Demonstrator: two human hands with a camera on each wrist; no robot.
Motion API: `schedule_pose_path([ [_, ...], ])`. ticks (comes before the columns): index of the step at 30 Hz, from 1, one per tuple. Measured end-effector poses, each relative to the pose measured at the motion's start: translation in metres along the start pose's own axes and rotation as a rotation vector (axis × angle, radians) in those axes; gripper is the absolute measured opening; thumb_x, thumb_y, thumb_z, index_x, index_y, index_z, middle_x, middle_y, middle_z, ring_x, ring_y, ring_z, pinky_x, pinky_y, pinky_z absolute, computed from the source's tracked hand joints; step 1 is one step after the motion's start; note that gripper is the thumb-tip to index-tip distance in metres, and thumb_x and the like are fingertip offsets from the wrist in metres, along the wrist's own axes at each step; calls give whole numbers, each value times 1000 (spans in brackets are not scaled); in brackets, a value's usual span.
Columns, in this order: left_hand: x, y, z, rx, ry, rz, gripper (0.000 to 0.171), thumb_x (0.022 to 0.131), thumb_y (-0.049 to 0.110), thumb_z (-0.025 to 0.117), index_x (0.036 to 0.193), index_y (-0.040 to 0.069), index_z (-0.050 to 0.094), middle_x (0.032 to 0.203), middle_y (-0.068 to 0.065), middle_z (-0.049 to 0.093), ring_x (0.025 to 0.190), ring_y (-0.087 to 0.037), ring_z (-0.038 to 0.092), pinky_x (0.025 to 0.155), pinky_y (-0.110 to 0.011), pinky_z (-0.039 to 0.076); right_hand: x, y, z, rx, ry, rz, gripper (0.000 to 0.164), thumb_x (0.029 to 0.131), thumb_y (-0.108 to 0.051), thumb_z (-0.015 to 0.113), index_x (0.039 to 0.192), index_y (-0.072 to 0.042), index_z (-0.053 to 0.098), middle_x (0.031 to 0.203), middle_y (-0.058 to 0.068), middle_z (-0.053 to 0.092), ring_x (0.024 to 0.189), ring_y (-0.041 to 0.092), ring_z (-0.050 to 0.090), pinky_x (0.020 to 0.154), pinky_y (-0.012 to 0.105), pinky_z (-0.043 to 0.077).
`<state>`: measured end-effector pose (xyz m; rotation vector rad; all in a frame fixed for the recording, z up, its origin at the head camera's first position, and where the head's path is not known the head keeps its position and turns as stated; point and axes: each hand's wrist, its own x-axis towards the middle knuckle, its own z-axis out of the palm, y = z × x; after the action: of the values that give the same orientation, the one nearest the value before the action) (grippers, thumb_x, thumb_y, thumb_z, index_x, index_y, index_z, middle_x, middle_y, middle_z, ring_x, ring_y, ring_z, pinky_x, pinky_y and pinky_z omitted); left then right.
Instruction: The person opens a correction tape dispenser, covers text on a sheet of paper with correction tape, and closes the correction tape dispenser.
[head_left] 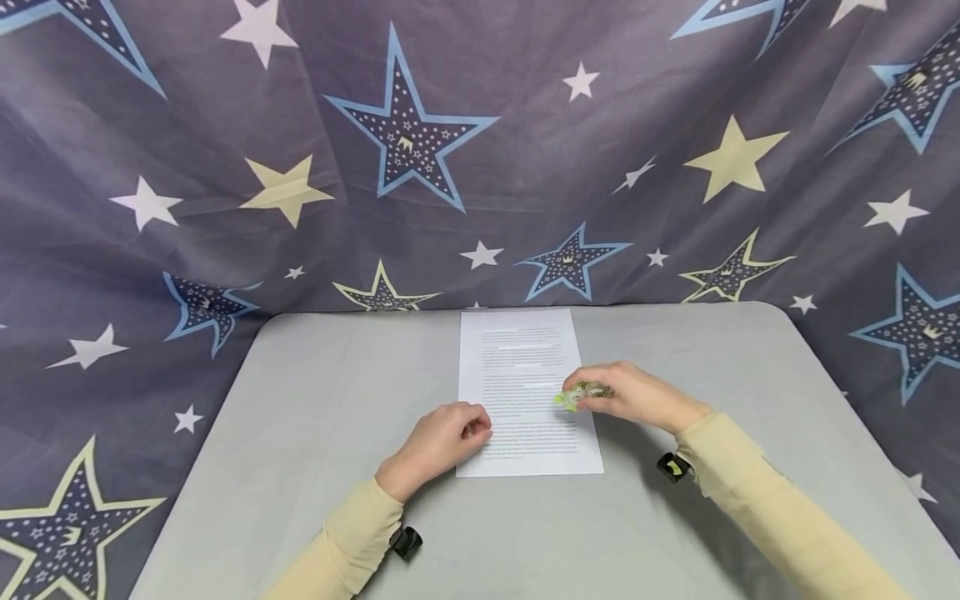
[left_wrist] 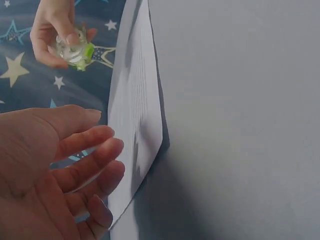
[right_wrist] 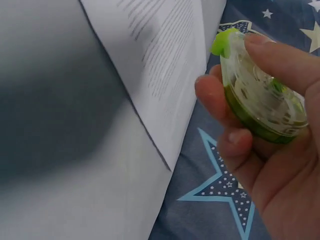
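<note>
A white sheet of printed paper (head_left: 472,367) lies on the table, with whiter strips across a few of its text lines. Over its right side, my right hand (head_left: 637,396) holds a clear and green correction tape dispenser (head_left: 583,392) between thumb and fingers. The right wrist view shows the dispenser's bright green tip (right_wrist: 223,43) pointing away from the palm; it appears raised off the sheet. My left hand (head_left: 442,437) is at the lower left edge of the paper, its fingers loosely bent and nothing in them. Whether it touches the sheet I cannot tell.
The grey table (head_left: 337,375) has rounded far corners. Behind it and at both sides hangs a dark cloth (head_left: 450,225) with a star pattern. Each sleeved forearm wears a black wrist device, such as the left one (head_left: 407,543).
</note>
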<state>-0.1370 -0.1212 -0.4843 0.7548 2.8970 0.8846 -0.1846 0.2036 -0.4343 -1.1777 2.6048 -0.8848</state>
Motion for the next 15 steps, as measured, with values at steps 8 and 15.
schedule_pose_path([
  [8,2,-4,-1,40,-19,-41,11,91,18,77,99,12,73,86,1,64,78,-14,56,64,-35,49,6,8,2,-69,31,17,31,95,-13,76,125,-15,70,120,0,76,104,17,72,92,41,58],
  [15,9,-7,-4,91,-26,-11,30,87,25,84,110,9,72,98,-8,66,91,-27,60,72,-45,53,7,12,5,-71,20,21,27,96,-13,76,121,-17,68,115,-2,76,97,12,70,85,38,58],
])
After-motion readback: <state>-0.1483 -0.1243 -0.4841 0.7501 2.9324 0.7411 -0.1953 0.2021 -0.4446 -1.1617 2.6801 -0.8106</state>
